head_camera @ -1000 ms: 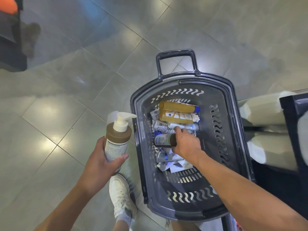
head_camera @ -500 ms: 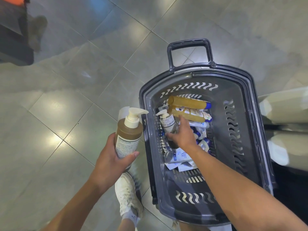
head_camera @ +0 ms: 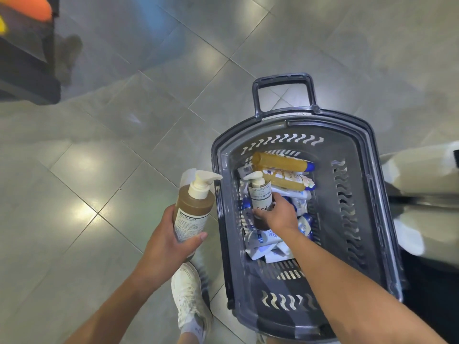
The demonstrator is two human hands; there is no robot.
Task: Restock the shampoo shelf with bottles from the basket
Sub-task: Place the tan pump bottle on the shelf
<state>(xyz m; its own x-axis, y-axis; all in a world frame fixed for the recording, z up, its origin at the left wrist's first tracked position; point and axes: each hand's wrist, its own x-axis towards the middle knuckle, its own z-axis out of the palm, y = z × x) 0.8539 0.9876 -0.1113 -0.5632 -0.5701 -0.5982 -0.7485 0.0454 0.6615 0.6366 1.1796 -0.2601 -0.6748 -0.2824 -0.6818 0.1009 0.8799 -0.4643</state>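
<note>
A grey plastic basket [head_camera: 360,194] with a pull handle stands on the tiled floor. My left hand [head_camera: 169,242] grips a large brown pump bottle [head_camera: 193,209] with a white label, held upright just left of the basket rim. Inside the basket my right hand [head_camera: 278,217] holds a smaller brown pump bottle [head_camera: 259,197], raised upright above the heap. Two amber bottles [head_camera: 283,165] lie on their sides at the far end. Several white and blue tubes [head_camera: 263,240] are piled beneath my right hand.
My white shoe [head_camera: 188,299] stands on the floor by the basket's left wall. Pale shelf units [head_camera: 422,175] run along the right edge. A dark fixture with orange items [head_camera: 27,58] sits at the upper left. Glossy grey tiles [head_camera: 99,145] surround the basket.
My right hand took a small brown pump bottle that lay on its side, turned it upright and lifted it slightly. The left hand kept its hold on the large bottle.
</note>
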